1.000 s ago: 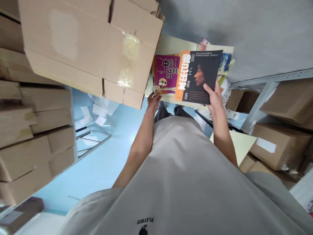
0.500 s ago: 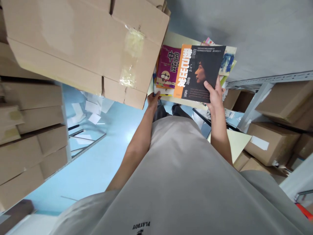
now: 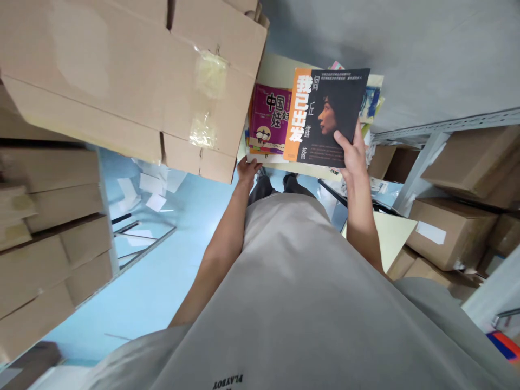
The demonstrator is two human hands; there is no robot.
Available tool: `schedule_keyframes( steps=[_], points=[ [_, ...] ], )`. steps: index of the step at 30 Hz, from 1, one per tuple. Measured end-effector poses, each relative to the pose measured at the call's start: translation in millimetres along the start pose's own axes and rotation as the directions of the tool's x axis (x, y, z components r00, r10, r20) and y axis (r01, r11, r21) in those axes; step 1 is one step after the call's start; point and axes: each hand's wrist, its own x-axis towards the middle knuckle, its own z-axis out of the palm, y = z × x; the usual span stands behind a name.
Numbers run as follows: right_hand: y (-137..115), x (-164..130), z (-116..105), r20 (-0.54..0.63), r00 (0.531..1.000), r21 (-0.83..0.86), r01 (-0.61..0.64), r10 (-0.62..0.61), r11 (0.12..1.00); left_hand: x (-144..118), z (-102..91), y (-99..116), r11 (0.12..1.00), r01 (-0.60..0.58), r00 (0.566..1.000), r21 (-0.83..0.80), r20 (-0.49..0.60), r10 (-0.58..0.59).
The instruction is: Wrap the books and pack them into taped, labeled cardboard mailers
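My right hand [image 3: 354, 154] grips a black book with an orange spine-side strip [image 3: 345, 97], its thumb on the cover near the lower right corner. A face in profile and large white characters show on that cover. Left of it, and partly under it, lies a purple children's book [image 3: 270, 119] with two cartoon figures. My left hand [image 3: 247, 169] is closed at the purple book's lower left corner, thumb on top; its other fingers are mostly hidden. More colourful books [image 3: 371, 100] stick out behind the black one.
A large taped cardboard box [image 3: 134, 76] fills the upper left, close to the books. Stacked cartons [image 3: 36, 271] stand on the left, and shelved boxes [image 3: 450, 233] on the right. Papers [image 3: 152, 184] lie beyond a metal frame. A pale board [image 3: 390, 238] is beside my right forearm.
My left hand and the purple book have shifted slightly left and down, uncovering more of its cover. The right hand keeps the black book. The whole view has moved a little.
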Motion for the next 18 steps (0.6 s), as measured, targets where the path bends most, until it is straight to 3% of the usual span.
schedule_keyframes(
  steps=[5,13,15,17,18],
  points=[
    [1.2,-10.4,6.0,-0.018,1.000,0.084,0.021,-0.020,0.996,-8.2,12.1,1.8,0.987,-0.106,0.976,0.120,-0.177,0.127],
    [11.9,-38.3,-9.9,-0.093,0.995,0.205,-0.025,0.045,0.978,-33.9,26.0,33.0,0.848,-0.149,0.935,0.508,-0.206,0.288],
    [13.9,-47.0,-15.7,-0.098,0.990,0.289,-0.070,0.102,0.955,-53.1,39.7,42.5,0.838,-0.234,0.939,0.493,-0.108,0.326],
    [15.1,-56.7,-20.3,-0.093,0.983,0.376,-0.112,0.158,0.920,-77.9,58.0,51.9,0.871,-0.314,0.949,0.378,0.106,0.297],
    [15.5,-61.6,-22.0,-0.094,0.979,0.414,-0.124,0.178,0.902,-91.0,68.3,56.5,0.911,-0.295,0.943,0.289,0.242,0.229]
  ],
)
